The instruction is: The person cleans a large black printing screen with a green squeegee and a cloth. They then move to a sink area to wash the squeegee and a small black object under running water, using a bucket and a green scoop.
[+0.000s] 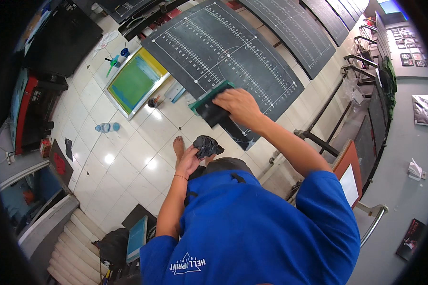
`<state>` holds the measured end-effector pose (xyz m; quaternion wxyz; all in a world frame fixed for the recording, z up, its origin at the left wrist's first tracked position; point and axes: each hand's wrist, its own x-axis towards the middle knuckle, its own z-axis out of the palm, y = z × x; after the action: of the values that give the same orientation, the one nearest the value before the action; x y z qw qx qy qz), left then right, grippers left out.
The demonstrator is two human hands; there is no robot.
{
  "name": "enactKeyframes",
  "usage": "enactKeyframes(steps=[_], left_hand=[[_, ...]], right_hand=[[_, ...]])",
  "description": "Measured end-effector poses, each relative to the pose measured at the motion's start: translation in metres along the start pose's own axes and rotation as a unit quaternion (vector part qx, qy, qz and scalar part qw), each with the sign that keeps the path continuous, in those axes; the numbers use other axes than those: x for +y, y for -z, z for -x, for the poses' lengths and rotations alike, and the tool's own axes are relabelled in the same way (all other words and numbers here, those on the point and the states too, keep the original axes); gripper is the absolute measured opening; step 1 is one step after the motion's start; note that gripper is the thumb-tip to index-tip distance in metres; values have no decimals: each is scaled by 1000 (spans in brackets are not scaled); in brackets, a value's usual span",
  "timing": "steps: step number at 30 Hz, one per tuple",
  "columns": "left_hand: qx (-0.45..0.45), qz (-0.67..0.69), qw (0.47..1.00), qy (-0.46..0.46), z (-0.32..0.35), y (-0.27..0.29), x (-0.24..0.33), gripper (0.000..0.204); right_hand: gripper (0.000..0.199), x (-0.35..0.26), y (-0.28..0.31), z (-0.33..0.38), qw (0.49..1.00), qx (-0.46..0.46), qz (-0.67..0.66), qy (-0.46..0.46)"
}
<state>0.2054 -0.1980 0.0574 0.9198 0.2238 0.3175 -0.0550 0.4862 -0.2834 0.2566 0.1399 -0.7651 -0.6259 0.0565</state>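
My right hand (241,105) is closed on a wide black squeegee (210,110) with a green edge. It is held at the near left side of a dark printing board (233,35) marked with white grid lines and dots. From this view I cannot tell whether the squeegee touches the board. Lower down, near my waist, my left hand (188,162) grips a crumpled, shiny black bundle (206,146) that looks like plastic or cloth. Its fingers are partly hidden by the bundle.
More marked boards (290,21) stretch away to the right. A screen frame (117,105) with green mesh leans at the left, beside blue cups (124,52). A bottle (107,127) and a small dark pot (153,102) are on the tiled floor (128,142). Metal rails (325,102) run along the right.
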Motion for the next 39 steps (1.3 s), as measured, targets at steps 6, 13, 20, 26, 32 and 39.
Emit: enactKeyframes(steps=[6,13,20,26,32,39], left_hand=[[-31,16,998,53,-27,-38,-2,30],[-87,-6,992,90,-53,-18,-37,36],[-68,-38,989,129,-42,-36,-39,47],[-72,-32,984,159,-37,-51,-31,52],[-79,-86,978,172,-46,-42,-29,33],[-66,-117,971,198,-53,-52,-26,30]], right_hand=[[43,-3,25,114,998,-61,30,-6],[43,63,48,131,999,-3,29,-16],[43,105,39,109,950,131,111,-259],[33,-11,9,148,972,95,85,-196],[38,105,48,121,908,93,142,-384],[35,120,33,125,867,122,172,-451]])
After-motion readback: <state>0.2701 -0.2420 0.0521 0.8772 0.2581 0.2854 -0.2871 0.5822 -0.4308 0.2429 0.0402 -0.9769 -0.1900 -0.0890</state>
